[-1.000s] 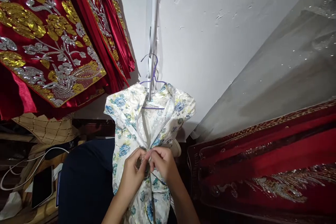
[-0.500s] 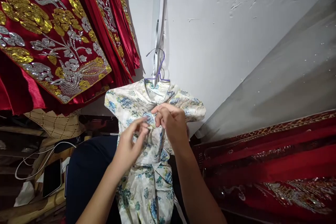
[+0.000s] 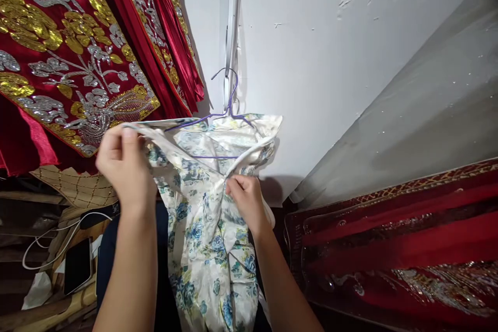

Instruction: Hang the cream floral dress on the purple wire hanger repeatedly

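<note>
A white dress with blue, green and yellow flowers hangs on a purple wire hanger, its neckline pulled wide. My left hand is closed on the collar edge and stretches it out to the left. At the bottom of the neck opening, my right hand pinches the front of the dress near the placket. The hanger's lower bar shows inside the open neck. Whether a fastener lies under my right fingertips is hidden.
Red cloth with gold and silver sequins hangs at upper left. A grey-white rail carries the hanger against the white wall. At lower left lie a phone and a white cable. Plastic-covered red fabric is on the right.
My left hand has moved from the dress's middle out to the left, taking the collar edge with it. The neckline has spread open. My right hand has dropped slightly and grips the front.
</note>
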Demonstrator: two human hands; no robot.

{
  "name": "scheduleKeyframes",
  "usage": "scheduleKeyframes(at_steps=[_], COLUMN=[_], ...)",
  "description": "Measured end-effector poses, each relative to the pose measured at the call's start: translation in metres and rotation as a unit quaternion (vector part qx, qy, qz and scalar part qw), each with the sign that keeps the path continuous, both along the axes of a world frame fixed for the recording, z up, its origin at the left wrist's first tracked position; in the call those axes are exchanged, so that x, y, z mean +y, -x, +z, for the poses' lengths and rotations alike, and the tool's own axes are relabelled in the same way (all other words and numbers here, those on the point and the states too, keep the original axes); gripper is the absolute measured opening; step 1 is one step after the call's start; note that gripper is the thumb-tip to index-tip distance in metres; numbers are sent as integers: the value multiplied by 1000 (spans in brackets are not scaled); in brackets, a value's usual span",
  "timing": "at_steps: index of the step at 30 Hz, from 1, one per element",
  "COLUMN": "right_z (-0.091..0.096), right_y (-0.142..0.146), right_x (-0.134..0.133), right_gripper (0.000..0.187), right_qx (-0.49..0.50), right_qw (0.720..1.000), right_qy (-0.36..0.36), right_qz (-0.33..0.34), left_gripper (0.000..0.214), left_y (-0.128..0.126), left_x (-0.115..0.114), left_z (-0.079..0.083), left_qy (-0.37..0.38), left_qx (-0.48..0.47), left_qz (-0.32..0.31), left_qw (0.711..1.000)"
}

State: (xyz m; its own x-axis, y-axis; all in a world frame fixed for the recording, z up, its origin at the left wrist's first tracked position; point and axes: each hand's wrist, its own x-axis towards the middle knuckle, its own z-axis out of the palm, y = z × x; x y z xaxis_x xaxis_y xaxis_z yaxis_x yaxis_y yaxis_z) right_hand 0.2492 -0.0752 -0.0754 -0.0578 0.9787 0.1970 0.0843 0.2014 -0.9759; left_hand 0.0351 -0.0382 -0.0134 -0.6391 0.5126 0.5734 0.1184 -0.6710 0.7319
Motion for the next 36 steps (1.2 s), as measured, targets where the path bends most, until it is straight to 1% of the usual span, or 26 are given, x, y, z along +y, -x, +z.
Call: scheduleKeyframes(at_steps=[1,2,3,4,6,8,9,10,11,12,13,14,15,17,19,21,23,24,25,27,29,31,33,36], right_z=[-7,-13,-19,-25,-36,-45,-49,-52,-54,-56,-58,-59,-60,-62,-63,-62,-58,-55,-52,-47,-42,-39,-39,-40], right_y=[-2,-3,-4,-4,-6,-12,-16,-22,-29,-37,-44,-50,-54,-58,-56,-50,-42,-38,-34,-29,-25,-24,-23,-22], right_x=[-7,-16,-25,-34,-49,-61,-65,-68,-71,-72,-74,-74,-74,-74,-72,-70,-69,-69,-69,-70,-70,-70,-70,-69], right_gripper=[30,29,28,27,25,27,28,28,26,21,17,15,15,21,28,31,32,31,30,28,26,26,26,26], right_qx=[9,20,33,48,82,120,139,158,181,207,234,257,274,288,278,256,232,223,217,202,179,157,138,120], right_qw=[1000,998,995,991,983,974,970,966,962,957,952,947,943,942,947,952,956,957,958,958,961,965,969,971], right_qy=[16,30,42,55,87,129,146,159,169,174,177,179,179,163,145,134,133,135,138,147,154,154,158,165], right_qz=[22,49,80,109,142,142,135,126,115,101,86,71,59,53,71,98,118,125,129,140,145,139,132,124], left_gripper=[8,8,12,13,15,23,26,27,27,24,21,19,17,18,27,40,54,55,51,33,21,20,19,15], left_y=[17,30,39,43,36,15,4,-6,-14,-20,-22,-22,-20,-11,-1,6,8,9,8,9,10,13,14,6], left_x=[7,13,18,21,19,8,0,-7,-14,-19,-23,-24,-23,-14,2,22,43,52,60,70,74,72,64,40], left_z=[-8,-19,-31,-46,-78,-110,-123,-134,-141,-144,-143,-138,-130,-107,-82,-63,-55,-55,-56,-63,-72,-83,-96,-123], left_qy=[34,83,125,155,219,256,276,290,298,300,293,277,253,185,133,125,162,189,216,253,265,285,316,362], left_qx=[-82,-157,-220,-235,-218,-184,-152,-94,-46,-7,23,46,67,150,220,232,217,196,171,108,16,-86,-176,-238], left_qz=[-38,-82,-111,-129,-177,-223,-248,-265,-270,-268,-253,-228,-199,-134,-93,-101,-135,-153,-168,-185,-181,-169,-165,-182], left_qw=[995,981,961,951,934,922,916,915,914,916,922,932,945,962,962,959,953,950,946,944,947,940,918,883])
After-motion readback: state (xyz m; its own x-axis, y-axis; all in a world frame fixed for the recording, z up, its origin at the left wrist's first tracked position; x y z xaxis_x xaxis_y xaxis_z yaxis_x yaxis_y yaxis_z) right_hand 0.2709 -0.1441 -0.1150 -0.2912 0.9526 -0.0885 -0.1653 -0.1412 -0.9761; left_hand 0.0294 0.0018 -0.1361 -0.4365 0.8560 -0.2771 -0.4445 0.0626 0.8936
